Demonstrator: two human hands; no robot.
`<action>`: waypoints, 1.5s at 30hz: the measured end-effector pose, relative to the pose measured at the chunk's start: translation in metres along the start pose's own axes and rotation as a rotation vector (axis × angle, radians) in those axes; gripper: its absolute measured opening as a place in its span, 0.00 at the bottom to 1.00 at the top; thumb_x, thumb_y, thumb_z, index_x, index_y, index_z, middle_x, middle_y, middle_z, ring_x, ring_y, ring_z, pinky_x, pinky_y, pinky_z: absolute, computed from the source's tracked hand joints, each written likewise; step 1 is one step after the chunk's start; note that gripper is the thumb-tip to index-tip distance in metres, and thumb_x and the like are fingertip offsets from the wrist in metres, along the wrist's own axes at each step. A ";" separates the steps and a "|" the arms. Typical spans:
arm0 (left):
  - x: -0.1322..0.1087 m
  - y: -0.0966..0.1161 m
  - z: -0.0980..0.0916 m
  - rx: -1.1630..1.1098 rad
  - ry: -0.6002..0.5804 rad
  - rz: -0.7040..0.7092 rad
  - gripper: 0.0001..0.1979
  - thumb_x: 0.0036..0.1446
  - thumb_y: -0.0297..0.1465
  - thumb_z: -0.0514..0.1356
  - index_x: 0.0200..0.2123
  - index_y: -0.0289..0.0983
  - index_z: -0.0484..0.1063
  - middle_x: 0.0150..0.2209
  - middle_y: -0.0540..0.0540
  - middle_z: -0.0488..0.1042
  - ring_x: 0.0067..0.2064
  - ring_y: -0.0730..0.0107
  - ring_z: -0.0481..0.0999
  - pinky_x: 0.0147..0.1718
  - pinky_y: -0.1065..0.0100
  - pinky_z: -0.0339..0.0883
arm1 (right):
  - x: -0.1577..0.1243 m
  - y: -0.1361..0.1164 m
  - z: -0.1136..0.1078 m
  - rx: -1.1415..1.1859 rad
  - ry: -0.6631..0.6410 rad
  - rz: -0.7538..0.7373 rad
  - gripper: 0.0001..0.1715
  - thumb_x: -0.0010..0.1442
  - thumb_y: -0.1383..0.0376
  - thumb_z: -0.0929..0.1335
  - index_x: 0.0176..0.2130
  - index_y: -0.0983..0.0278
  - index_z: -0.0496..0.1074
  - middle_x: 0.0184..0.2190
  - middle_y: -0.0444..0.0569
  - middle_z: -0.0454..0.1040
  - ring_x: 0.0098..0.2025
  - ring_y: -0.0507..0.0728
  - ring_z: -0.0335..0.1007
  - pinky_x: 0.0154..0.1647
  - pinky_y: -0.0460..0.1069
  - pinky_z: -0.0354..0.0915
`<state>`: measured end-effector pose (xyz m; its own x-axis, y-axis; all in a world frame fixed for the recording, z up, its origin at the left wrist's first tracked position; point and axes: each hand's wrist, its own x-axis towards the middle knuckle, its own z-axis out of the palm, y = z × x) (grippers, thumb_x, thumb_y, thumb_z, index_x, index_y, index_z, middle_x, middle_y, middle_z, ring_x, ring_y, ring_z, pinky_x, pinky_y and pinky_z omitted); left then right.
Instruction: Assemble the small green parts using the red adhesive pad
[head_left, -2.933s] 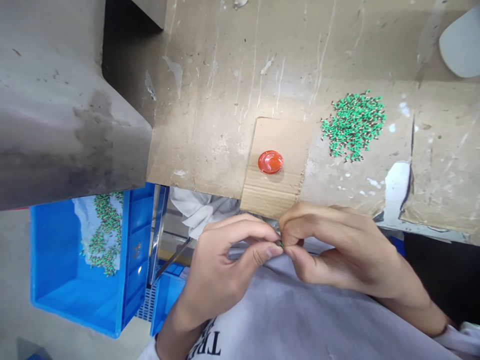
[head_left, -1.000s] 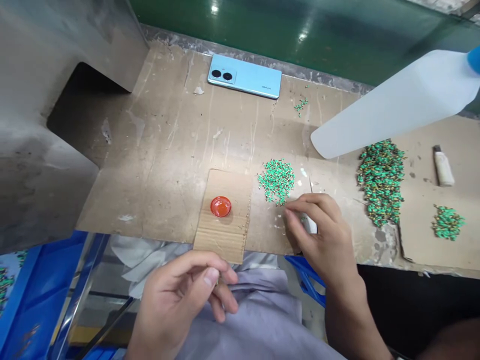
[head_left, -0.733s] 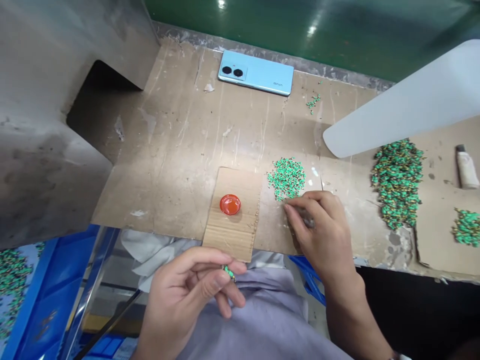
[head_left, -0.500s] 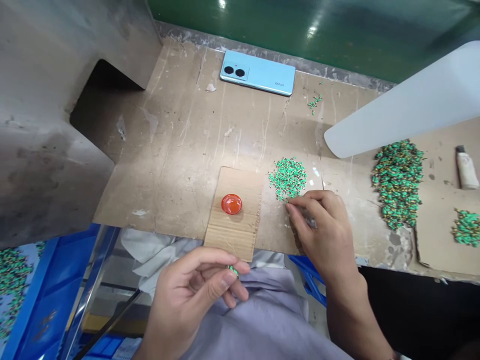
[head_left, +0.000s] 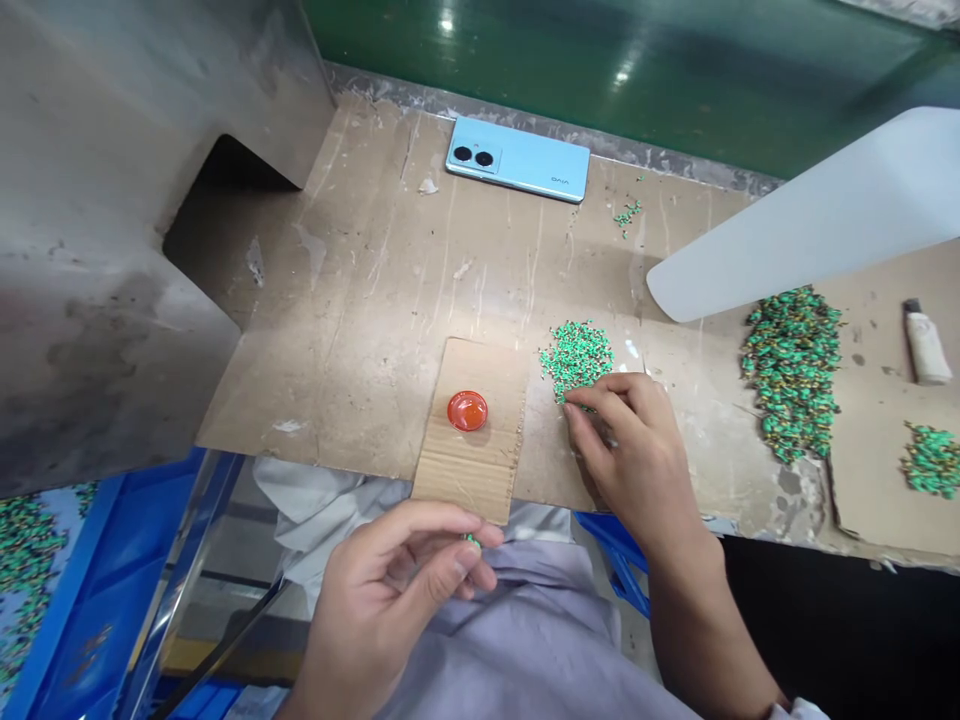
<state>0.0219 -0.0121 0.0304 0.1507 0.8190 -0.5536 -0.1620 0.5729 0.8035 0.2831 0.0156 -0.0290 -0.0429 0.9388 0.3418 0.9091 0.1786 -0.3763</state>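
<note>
While it hovers nearest the camera over the person's lap, the left hand [head_left: 390, 600] pinches a tiny green piece [head_left: 472, 541] between thumb and forefinger. Farther off, the right hand [head_left: 634, 455] rests on the cardboard-covered bench [head_left: 360, 300], its fingertips drawn together at the near edge of a small green pile [head_left: 576, 352]; whether they grip a piece cannot be told. Left of that pile, a red cap [head_left: 467, 411] sits on a cardboard strip [head_left: 472, 470]. A larger green heap [head_left: 791, 365] lies to the right, a blue phone [head_left: 517, 158] at the far edge.
</note>
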 end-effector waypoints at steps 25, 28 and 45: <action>0.014 -0.001 0.015 -0.045 -0.054 0.283 0.04 0.66 0.28 0.76 0.42 0.43 0.91 0.38 0.50 0.84 0.29 0.72 0.87 0.30 0.75 0.83 | 0.000 -0.077 -0.016 1.678 -0.552 0.814 0.22 0.69 0.51 0.79 0.32 0.62 0.74 0.24 0.38 0.64 0.21 0.46 0.46 0.20 0.44 0.46; 0.011 0.000 0.014 0.034 -0.070 0.306 0.05 0.67 0.27 0.75 0.44 0.43 0.90 0.39 0.49 0.84 0.30 0.74 0.85 0.31 0.76 0.83 | 0.000 -0.082 -0.011 1.763 -0.635 0.838 0.23 0.67 0.52 0.80 0.32 0.63 0.74 0.26 0.42 0.72 0.22 0.46 0.51 0.20 0.44 0.46; 0.019 -0.007 -0.003 0.275 -0.003 0.573 0.09 0.66 0.22 0.73 0.44 0.43 0.89 0.39 0.49 0.88 0.41 0.70 0.88 0.42 0.76 0.83 | 0.012 -0.065 -0.007 0.939 -0.306 0.074 0.06 0.76 0.68 0.71 0.43 0.58 0.77 0.38 0.46 0.73 0.37 0.54 0.73 0.33 0.47 0.69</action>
<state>0.0225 -0.0006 0.0139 0.1171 0.9929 -0.0191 0.0391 0.0146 0.9991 0.2262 0.0131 0.0059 -0.2248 0.9690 0.1026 0.2224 0.1536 -0.9628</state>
